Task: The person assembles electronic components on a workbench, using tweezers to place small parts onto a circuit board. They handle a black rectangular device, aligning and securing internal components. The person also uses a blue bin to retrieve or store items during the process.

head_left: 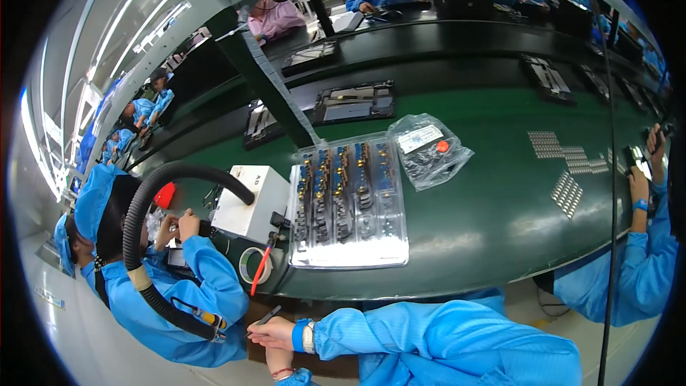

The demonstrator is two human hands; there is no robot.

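Note:
My right hand (273,332), with a blue strap and a watch at the wrist, is closed on a thin dark stick-like tool (269,314) whose exact kind I cannot make out. Just below it, touching or nearly so, is my left hand (279,360), with a red band at the wrist; its fingers are mostly hidden behind the right hand. Both hands are beyond the bench's near edge, over a brown cardboard surface (336,366). Closest on the bench are a roll of pale tape (246,266) and a red-handled tool (261,271).
Clear plastic trays (389,250) of small parts lie beside a white box (246,218) with a black hose (132,221). A plastic bag (429,161), metal part sheets (567,195) and device housings (355,102) rest on the bench. Co-workers sit left (171,307) and right (643,264).

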